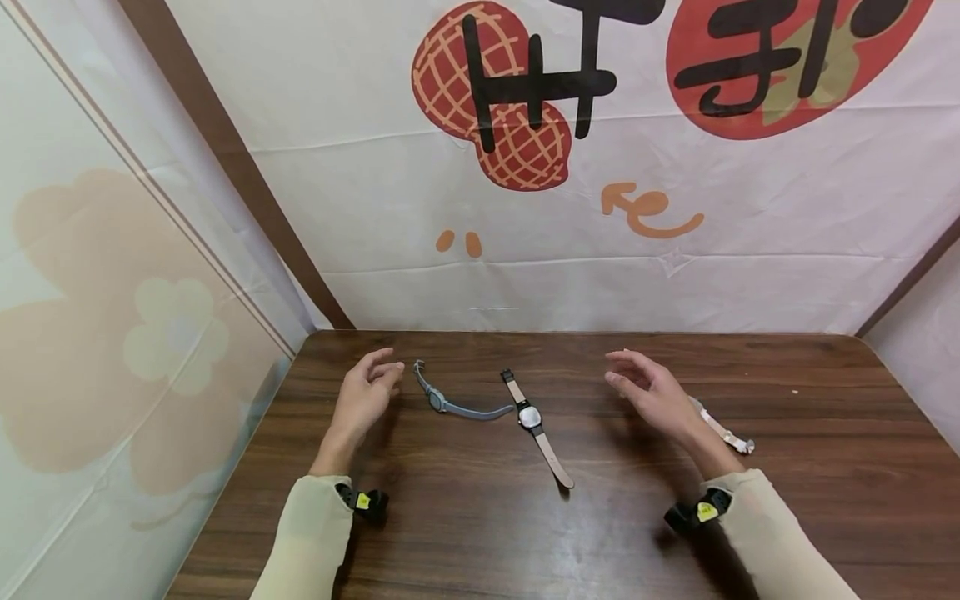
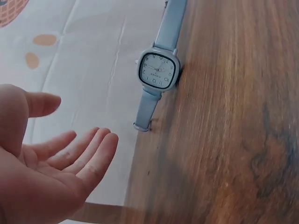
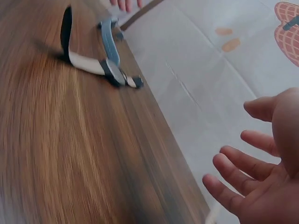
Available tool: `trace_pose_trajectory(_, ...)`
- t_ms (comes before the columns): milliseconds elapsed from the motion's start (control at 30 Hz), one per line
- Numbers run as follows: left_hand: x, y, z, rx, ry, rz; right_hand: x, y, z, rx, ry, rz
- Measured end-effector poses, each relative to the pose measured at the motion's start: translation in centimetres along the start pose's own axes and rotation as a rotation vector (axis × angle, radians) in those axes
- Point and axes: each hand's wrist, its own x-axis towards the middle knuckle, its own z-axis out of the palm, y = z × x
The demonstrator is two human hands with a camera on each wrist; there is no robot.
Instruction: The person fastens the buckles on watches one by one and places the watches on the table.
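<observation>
Both my hands hover over the wooden table (image 1: 465, 533) with fingers loosely spread, holding nothing — my left hand (image 1: 365, 393) just beside the blue-grey watch (image 1: 437, 401), my right hand (image 1: 651, 393) between the black-faced watch (image 1: 529, 416) and a pale watch (image 1: 726, 433) half hidden behind my wrist. I judge this the reach before a pick-up: next I'd need to lower my left fingers onto the blue-grey strap and pinch it.

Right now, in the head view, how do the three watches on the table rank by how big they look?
1. Black-faced watch with tan strap, longest.
2. Blue-grey watch, a little shorter.
3. White watch, smallest showing, but the right hand hides part of it, so that rank is unsure.
</observation>
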Motion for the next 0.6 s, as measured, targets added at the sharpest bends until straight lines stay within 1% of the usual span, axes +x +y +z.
trace_pose_trajectory(100, 0.2, -0.3, 0.0, -0.089, -0.001, -0.066, 0.7, -0.4, 1.0, 0.121, -0.044, 0.05)
trace_pose_trajectory(233, 0.5, -0.7, 0.0, -0.163, 0.01, -0.137, 1.7, -1.1, 2.4, 0.278, -0.099, 0.111)
trace_pose_trajectory(333, 0.7, -1.0, 0.0, -0.193, 0.009, -0.168, 2.5, -1.5, 3.3, 0.393, -0.131, 0.169)
trace_pose_trajectory(467, 1.0, -1.3, 0.1, -0.219, 0.004, -0.194, 3.2, -2.3, 4.4, 0.485, -0.171, 0.24)
trace_pose_trajectory(600, 1.3, -1.4, 0.2, -0.25, 0.005, -0.205, 3.7, -3.6, 5.6, 0.492, -0.205, 0.297)
